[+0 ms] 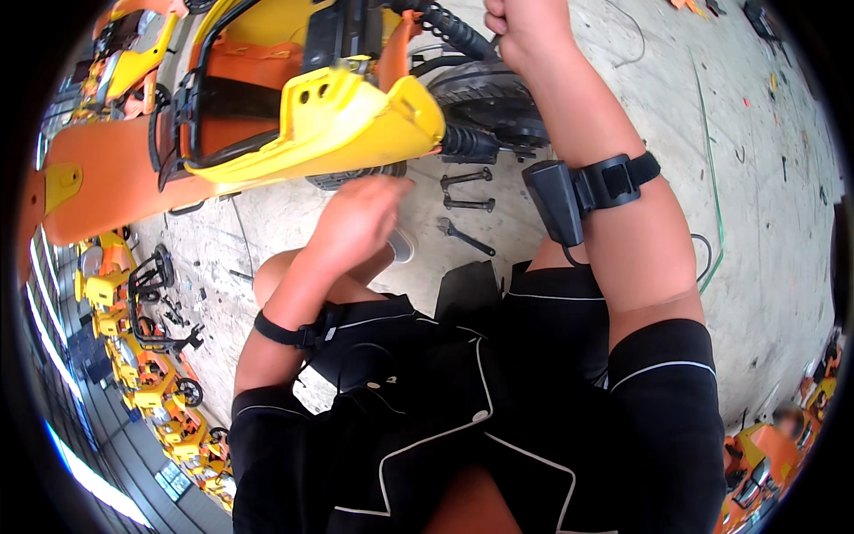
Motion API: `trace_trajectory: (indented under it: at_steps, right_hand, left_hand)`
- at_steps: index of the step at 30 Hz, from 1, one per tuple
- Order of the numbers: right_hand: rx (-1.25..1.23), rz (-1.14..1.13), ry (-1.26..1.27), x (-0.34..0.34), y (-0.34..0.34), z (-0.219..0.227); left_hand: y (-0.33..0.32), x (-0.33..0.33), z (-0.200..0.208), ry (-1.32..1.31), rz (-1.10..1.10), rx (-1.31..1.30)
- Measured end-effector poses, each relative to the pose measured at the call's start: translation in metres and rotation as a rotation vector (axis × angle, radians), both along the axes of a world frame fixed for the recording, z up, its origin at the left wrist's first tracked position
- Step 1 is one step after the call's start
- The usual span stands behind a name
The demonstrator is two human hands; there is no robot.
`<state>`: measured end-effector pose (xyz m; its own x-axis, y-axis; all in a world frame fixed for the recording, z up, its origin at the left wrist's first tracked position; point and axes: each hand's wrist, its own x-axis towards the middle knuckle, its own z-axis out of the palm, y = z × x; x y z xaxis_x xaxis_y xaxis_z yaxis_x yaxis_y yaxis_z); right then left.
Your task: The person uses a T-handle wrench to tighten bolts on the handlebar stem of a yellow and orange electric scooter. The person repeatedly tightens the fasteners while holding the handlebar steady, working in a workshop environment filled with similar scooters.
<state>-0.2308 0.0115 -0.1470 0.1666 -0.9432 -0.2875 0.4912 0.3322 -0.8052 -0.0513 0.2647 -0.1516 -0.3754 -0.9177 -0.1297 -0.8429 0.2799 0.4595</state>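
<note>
A yellow and orange scooter [311, 133] lies before me, its rear wheel [494, 98] and black shock absorber [467, 142] near the middle. My right hand [531, 34] is closed in a fist at the top, beyond the wheel. A dark bit shows beside its fingers; what it grips is hidden. My left hand [358, 221] hovers just below the yellow body panel [356, 120], fingers loosely bent, one stretched to the right. Nothing shows in it. On the floor between my hands lie an adjustable wrench [465, 238] and two short dark metal parts [468, 205].
Rows of yellow scooters [147, 365] stand at the left, and more orange and yellow ones [756, 454] at the lower right. A thin green strip [712, 169] runs along the concrete floor [765, 240]. Small debris lies scattered at the upper right. Black devices are strapped to my forearms.
</note>
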Motion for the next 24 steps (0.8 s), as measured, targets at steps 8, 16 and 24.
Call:
trace_trajectory:
  at_steps: [8,16,24]
  right_hand:
    - [-0.023,-0.062,-0.025,0.017,-0.006,-0.006]
    - [-0.018,-0.119,0.013,0.017,-0.012,-0.008]
    - [-0.006,-0.057,0.013,0.014,-0.017,-0.011]
  left_hand:
    - [-0.002,-0.081,0.084,-0.107,-0.679,-0.613]
    - [0.004,-0.145,0.177,0.174,-0.755,-0.733]
    - [0.036,-0.172,0.205,0.197,-0.876,-0.418]
